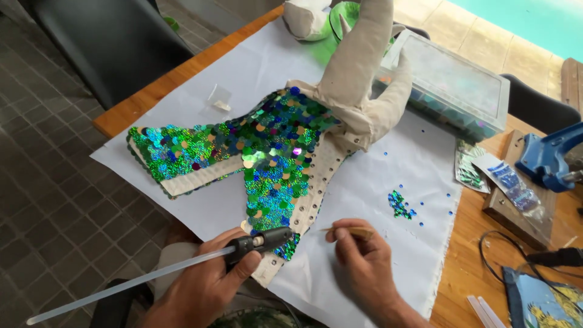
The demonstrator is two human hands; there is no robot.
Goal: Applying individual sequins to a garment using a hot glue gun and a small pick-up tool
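My left hand (203, 282) grips a black glue gun (258, 242) with a long clear glue stick (121, 285) trailing out behind it. Its nozzle rests at the lower tip of a fabric mermaid tail (267, 152) covered in green and blue sequins. My right hand (364, 261) pinches a thin wooden stick (352, 231) just right of that tip. The tail's beige cloth body (358, 67) runs up toward the top of the table. A small heap of loose sequins (399, 205) lies on the white paper sheet (376, 176) to the right.
A clear plastic box of sequins (452, 82) stands at the upper right. Sequin packets (504, 179), a blue tool (549, 155), a black cable (504, 243) and spare glue sticks (483, 311) lie on the wooden table (473, 267). Dark chairs (115, 42) stand at the far side.
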